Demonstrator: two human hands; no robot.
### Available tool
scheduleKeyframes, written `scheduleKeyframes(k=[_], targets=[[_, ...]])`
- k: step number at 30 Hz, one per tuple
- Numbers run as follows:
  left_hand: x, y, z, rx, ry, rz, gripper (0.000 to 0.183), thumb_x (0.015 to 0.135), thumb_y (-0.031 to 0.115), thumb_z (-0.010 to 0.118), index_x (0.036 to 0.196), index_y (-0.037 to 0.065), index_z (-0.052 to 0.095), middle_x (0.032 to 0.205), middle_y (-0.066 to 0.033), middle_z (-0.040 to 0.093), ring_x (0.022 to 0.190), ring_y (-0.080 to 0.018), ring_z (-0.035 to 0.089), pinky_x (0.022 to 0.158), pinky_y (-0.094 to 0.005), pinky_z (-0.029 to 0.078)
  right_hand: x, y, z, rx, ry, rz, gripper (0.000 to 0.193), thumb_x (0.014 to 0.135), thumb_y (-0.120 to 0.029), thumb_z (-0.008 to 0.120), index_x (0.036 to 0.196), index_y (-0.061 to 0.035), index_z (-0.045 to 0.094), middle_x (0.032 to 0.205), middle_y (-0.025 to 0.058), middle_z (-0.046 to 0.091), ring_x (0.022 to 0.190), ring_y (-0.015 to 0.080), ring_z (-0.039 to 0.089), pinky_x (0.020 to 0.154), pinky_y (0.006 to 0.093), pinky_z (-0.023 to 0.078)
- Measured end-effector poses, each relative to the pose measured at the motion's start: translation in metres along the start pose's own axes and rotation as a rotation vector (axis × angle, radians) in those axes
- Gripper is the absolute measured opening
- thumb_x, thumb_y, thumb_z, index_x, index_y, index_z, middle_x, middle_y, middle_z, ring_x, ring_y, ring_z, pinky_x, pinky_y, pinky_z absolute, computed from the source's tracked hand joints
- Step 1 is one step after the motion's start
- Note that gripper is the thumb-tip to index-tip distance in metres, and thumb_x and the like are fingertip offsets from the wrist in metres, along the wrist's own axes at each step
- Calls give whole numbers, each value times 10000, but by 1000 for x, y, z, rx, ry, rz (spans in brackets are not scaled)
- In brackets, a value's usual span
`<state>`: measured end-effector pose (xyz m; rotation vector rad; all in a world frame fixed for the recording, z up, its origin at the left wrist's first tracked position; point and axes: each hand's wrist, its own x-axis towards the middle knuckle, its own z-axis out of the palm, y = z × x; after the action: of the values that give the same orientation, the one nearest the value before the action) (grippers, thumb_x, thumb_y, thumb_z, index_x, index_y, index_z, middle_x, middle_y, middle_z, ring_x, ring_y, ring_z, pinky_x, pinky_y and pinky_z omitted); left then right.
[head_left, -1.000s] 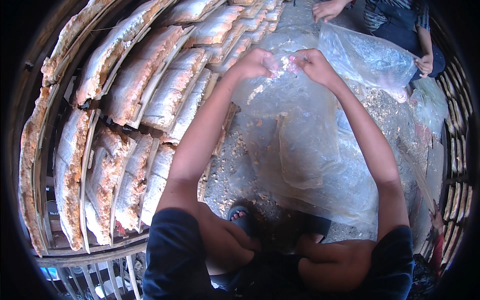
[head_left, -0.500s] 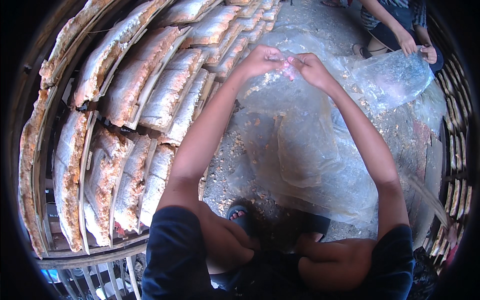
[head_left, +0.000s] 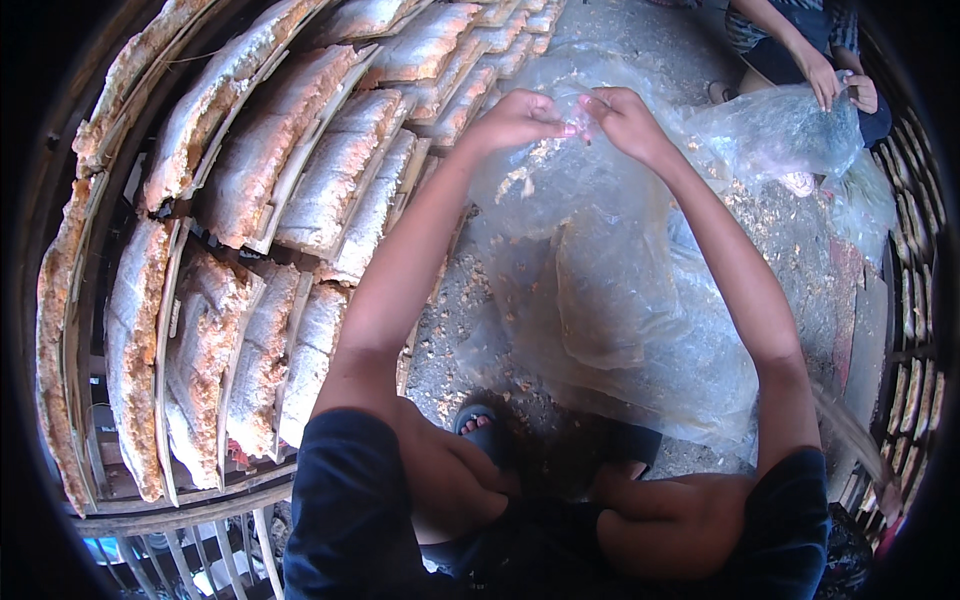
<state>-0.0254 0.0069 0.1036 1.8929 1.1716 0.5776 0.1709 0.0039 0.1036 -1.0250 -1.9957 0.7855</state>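
A large, cloudy clear plastic bag (head_left: 620, 290) spreads over the ground in front of me, wrinkled and scattered with pale crumbs. At its far end my left hand (head_left: 522, 120) and my right hand (head_left: 625, 118) face each other, a small gap apart. Each one pinches the plastic between thumb and fingers. Small pinkish bits show between the fingertips, too small to make out. Both arms reach forward over my bent knees.
At left, slatted racks hold several tilted boards with thick, crusty white-and-orange slabs (head_left: 335, 170). At the upper right, another person's hands (head_left: 840, 88) hold a second clear plastic bag (head_left: 775, 130). Crumbs litter the grey ground (head_left: 455, 300). More slatted racks (head_left: 915, 300) line the right side.
My fingertips have moved slightly apart, still pinching the plastic. The other person's bag has crumpled, and its lower part has drawn upward.
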Motion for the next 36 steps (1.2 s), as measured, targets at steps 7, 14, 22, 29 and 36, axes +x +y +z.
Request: scheduleKeyframes(k=[7,14,22,29,36], targets=[[0,-11,3,-33,70,122,181,743,150,699,870,31,649,793,-38,653,763,-110,591,729,-262,451,1,-5,-2,-1,-1,41,279,878,-194,447,855,18,626,716,131,626,693,239,584,710,341,441],[-4,-17,-3,45,77,-13,222,696,126,728,884,36,650,857,-70,651,793,-135,596,758,-287,449,4,-5,-10,38,4,49,296,920,-198,442,916,50,602,747,93,652,656,131,569,669,279,453],[-10,-7,-1,89,56,-3,298,707,235,736,903,24,659,853,-81,655,774,-134,586,720,-279,447,5,1,-8,103,1,68,299,906,-205,435,892,44,601,698,103,640,661,179,595,697,304,454],[-2,-14,4,-49,85,15,233,788,256,672,849,32,682,750,-59,662,676,-119,575,660,-277,448,7,3,-18,27,39,17,292,896,-208,457,906,40,613,740,113,653,695,184,603,708,303,455],[2,-44,0,113,114,50,201,730,194,708,869,51,679,804,-88,662,751,-152,596,702,-298,450,7,13,-25,-28,42,38,306,892,-235,466,900,30,619,740,115,654,734,198,607,738,305,449]])
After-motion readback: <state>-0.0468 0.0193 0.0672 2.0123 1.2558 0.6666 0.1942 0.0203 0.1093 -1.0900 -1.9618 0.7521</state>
